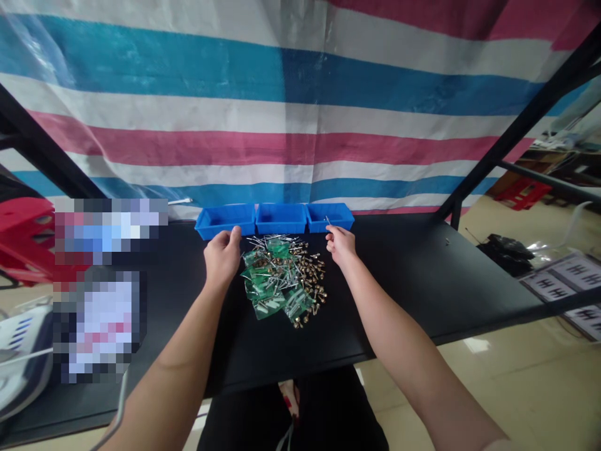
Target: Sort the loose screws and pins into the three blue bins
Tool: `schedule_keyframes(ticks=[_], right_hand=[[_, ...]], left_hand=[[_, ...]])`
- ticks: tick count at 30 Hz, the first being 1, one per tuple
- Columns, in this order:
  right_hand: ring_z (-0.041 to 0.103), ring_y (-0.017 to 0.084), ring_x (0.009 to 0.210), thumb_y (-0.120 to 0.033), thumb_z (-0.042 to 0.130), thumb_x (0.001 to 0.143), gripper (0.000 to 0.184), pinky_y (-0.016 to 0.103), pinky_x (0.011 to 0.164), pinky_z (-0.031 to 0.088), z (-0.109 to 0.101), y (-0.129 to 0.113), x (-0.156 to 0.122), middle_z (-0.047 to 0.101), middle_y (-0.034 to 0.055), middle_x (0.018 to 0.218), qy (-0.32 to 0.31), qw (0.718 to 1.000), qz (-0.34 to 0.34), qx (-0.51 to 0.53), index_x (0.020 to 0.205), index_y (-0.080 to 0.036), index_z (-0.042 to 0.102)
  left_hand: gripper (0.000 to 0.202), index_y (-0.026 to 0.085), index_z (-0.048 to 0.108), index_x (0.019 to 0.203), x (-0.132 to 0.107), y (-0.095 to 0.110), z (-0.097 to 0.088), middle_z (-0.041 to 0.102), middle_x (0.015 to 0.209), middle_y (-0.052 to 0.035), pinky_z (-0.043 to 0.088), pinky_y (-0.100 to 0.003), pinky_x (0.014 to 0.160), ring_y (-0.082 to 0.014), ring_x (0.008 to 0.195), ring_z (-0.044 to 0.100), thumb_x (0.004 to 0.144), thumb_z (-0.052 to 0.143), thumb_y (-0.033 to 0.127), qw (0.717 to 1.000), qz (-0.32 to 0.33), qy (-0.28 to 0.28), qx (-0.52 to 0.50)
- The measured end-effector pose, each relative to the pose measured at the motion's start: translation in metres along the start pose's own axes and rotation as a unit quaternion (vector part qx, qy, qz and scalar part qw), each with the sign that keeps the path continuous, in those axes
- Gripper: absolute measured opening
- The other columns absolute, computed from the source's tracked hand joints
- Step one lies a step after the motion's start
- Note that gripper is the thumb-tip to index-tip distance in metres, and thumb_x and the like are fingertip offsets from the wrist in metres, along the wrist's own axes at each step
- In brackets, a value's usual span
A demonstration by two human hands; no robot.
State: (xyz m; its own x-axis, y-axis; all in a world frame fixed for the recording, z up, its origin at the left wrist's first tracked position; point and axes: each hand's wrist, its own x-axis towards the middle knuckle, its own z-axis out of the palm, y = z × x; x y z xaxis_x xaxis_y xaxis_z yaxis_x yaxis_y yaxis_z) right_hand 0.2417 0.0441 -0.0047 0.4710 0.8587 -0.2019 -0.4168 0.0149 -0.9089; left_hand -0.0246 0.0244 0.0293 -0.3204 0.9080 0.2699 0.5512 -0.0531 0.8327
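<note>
My right hand (341,243) pinches a thin silver screw-like pin (327,220) between thumb and fingertips, at the front of the right blue bin (330,223). My left hand (224,255) is closed with its thumb up, just in front of the left blue bin (225,232); whatever its curled fingers hold is hidden. Between my hands lies a mixed pile: long silver pins (282,274), brass-coloured round-headed fittings (313,270), and small green-tinted plastic packets (263,307) with hardware inside. The middle blue bin (280,227) stands between the other two.
The black table (399,275) has metal frame posts (511,125) at its sides. A striped tarp (300,125) hangs behind the bins. At left are a red plastic stool (23,232), blurred-out items and a white device (21,357) with a cable. A small loose part (447,242) lies at right.
</note>
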Motion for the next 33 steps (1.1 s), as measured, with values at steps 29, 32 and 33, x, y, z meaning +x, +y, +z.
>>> schedule_keyframes(ticks=[29,32,33], right_hand=[[0.029,0.002,0.027,-0.019,0.064,0.066,0.01,0.017,0.032,0.013,-0.0024,-0.0012,-0.0082,0.049,-0.0061,0.04,-0.026,0.999,-0.015,0.011,0.066,-0.015,0.055],[0.029,0.002,0.027,-0.019,0.064,0.066,0.009,0.017,0.032,0.013,-0.0024,-0.0007,-0.0092,0.05,-0.006,0.04,-0.025,0.999,-0.02,0.008,0.066,-0.015,0.055],[0.029,0.002,0.027,-0.019,0.064,0.066,0.01,0.017,0.032,0.013,-0.0024,-0.0005,-0.0094,0.05,-0.0061,0.041,-0.025,0.999,-0.022,0.005,0.066,-0.015,0.055]], left_hand=[[0.038,0.018,0.066,0.078,0.002,-0.0008,-0.0027,0.066,0.069,-0.003,0.04,-0.025,0.059,-0.0181,0.068,0.059,0.076,0.052,0.053,1.0,-0.004,0.005,0.012],[0.032,0.019,0.068,0.081,0.0017,0.0009,-0.0034,0.068,0.074,-0.0039,0.043,-0.027,0.066,-0.0193,0.071,0.061,0.074,0.054,0.047,1.0,-0.001,-0.002,0.024],[0.031,0.019,0.068,0.081,0.0017,0.0015,-0.0038,0.069,0.076,-0.0043,0.043,-0.028,0.068,-0.0199,0.073,0.062,0.074,0.054,0.045,0.999,0.001,-0.006,0.031]])
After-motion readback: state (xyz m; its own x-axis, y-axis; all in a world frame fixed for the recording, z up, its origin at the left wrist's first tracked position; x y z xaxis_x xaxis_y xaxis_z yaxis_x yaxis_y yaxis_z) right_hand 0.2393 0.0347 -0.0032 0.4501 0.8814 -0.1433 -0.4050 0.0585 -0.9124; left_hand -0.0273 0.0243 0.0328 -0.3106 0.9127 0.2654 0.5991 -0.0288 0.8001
